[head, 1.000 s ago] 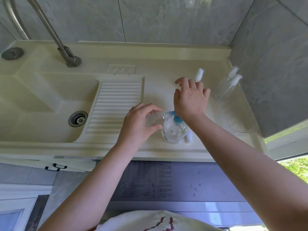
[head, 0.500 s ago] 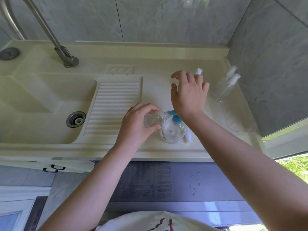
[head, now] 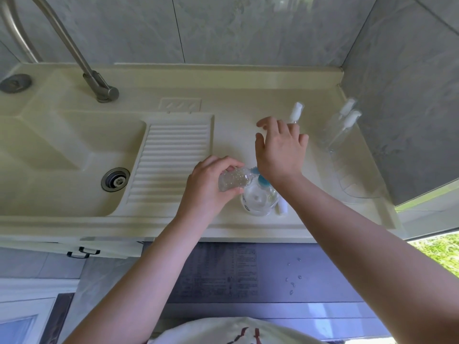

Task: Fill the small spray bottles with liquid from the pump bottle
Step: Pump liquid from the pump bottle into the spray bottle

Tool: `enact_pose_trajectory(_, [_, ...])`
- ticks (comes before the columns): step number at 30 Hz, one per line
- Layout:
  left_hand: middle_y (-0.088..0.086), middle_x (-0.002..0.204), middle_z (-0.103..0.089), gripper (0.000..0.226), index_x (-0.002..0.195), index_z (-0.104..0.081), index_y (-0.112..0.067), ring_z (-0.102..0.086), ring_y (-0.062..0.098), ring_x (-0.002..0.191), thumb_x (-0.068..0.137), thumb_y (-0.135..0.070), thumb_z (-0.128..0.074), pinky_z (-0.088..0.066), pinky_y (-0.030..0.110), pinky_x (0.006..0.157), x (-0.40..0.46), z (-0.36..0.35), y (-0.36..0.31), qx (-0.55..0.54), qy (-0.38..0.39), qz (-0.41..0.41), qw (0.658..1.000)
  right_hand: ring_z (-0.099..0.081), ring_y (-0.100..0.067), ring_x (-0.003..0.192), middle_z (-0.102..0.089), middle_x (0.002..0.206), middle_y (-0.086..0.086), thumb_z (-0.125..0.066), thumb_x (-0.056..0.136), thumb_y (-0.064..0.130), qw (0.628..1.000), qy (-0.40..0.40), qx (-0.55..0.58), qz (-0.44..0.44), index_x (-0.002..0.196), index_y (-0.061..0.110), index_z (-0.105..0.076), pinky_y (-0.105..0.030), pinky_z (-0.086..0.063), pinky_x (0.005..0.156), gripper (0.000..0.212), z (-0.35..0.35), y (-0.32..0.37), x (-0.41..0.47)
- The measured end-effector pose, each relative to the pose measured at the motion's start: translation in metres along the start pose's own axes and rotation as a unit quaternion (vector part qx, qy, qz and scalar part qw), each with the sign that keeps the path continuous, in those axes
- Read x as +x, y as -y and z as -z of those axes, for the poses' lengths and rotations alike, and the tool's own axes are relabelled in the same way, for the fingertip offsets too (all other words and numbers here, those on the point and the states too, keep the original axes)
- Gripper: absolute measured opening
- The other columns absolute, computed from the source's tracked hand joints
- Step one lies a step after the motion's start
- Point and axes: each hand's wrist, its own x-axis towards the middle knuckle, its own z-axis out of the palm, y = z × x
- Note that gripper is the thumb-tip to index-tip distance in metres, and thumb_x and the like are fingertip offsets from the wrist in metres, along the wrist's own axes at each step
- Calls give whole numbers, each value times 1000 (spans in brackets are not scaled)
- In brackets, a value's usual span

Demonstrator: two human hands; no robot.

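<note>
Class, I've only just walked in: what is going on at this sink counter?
A person is filling a small spray bottle, held tilted in the left hand with its mouth at the blue spout of the pump bottle. The right hand rests on the pump, fingers spread. Two capped spray bottles lean by the wall, and a loose sprayer top lies behind the hand.

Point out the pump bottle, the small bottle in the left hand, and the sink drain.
pump bottle [head: 259, 199]: head view, clear body.
small bottle [head: 233, 181]: head view, clear side.
sink drain [head: 115, 181]: head view, metal strainer.

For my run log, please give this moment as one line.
left hand: holds small bottle at pump spout | right hand: open over pump bottle
</note>
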Motion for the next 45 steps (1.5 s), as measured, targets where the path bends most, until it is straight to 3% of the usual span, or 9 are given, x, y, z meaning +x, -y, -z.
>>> enact_pose_trajectory(5, [-12, 98, -60, 48, 107, -70, -32, -54, 0, 87, 65, -20, -89, -42, 14, 83, 1, 1, 0, 0, -3, -5, 1000, -47, -28, 116, -62, 121, 5, -48, 97, 32, 1000, -29, -1, 5, 127, 27, -53, -39, -26, 84, 31, 11, 1, 10])
enact_pose_trajectory(10, [-12, 98, -59, 47, 108, -70, -33, -56, 8, 91, 66, -21, -88, -48, 27, 87, -1, 0, 0, -2, 5, 2, 1000, -47, -31, 112, -64, 118, 0, -46, 95, 31, 1000, -12, 10, 14, 124, 23, -56, -39, -24, 82, 31, -1, -2, -3])
enact_pose_trajectory(15, [-10, 97, -60, 47, 107, -70, -33, -54, 8, 88, 65, -20, -88, -48, 27, 87, -2, 1, 0, -10, -3, 0, 1000, -48, -31, 113, -62, 120, 1, -48, 96, 31, 999, -38, 9, 15, 127, 24, -55, -38, -23, 81, 33, 9, 0, 8])
enact_pose_trajectory(20, [-11, 99, -60, 48, 108, -70, -33, -56, 10, 91, 65, -22, -88, -50, 35, 88, -1, 1, 1, -6, -1, 4, 1000, -48, -29, 114, -63, 121, 3, -45, 96, 28, 1000, -2, 12, 13, 126, 25, -53, -37, -24, 81, 32, -2, -2, 2])
enact_pose_trajectory(25, [-10, 99, -61, 47, 108, -70, -32, -56, 10, 90, 66, -21, -89, -50, 33, 88, -2, 2, 0, -10, -2, 1, 1000, -51, -30, 108, -64, 117, 4, -47, 95, 27, 997, -46, -13, 54, 126, 24, -56, -39, -27, 80, 32, 10, 4, 7])
enact_pose_trajectory(30, [-11, 99, -60, 49, 109, -70, -34, -57, 12, 91, 65, -21, -89, -50, 37, 88, -2, 1, 2, -3, -3, -1, 1000, -47, -27, 112, -62, 121, 6, -42, 97, 23, 1000, 4, 11, 15, 127, 26, -52, -36, -23, 81, 32, 0, -2, 1])
enact_pose_trajectory(45, [-13, 98, -60, 51, 107, -69, -38, -59, 15, 93, 63, -22, -89, -52, 43, 87, 1, 3, 5, 13, -3, -7, 1000, -52, -31, 109, -63, 120, 3, -48, 97, 26, 999, -29, -14, 41, 129, 26, -54, -39, -29, 82, 32, 9, 4, 4])
